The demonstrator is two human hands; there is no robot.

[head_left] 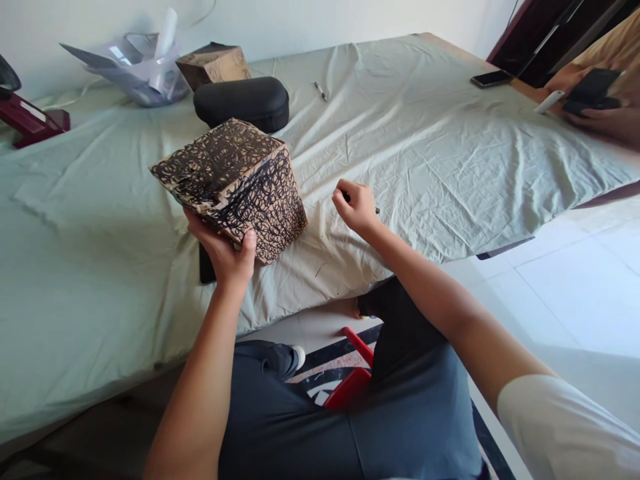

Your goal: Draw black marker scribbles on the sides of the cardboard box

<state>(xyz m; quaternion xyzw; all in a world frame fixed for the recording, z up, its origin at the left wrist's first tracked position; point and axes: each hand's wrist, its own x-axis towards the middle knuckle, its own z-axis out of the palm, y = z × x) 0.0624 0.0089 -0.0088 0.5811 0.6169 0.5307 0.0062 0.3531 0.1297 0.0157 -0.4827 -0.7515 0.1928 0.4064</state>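
Note:
A cardboard box (270, 207), its visible faces covered in black looping scribbles, is tilted above the near part of the cloth. My left hand (225, 250) grips its lower left corner, thumb on the front face and the other fingers partly hidden beneath. To the right of the box, and apart from it, my right hand (356, 205) is closed around a black pen (377, 211). Only small dark ends of the pen show on either side of the fist. Partly behind my left hand lies a dark flat object (206, 265).
Behind the box sit a black zip case (243, 103), another cardboard box (215, 65) and a translucent basket (135, 80). A pen (321, 91) and a phone (491, 79) lie farther back on the pale green cloth (425, 133). At right, another person's hands hold a black object (593, 90).

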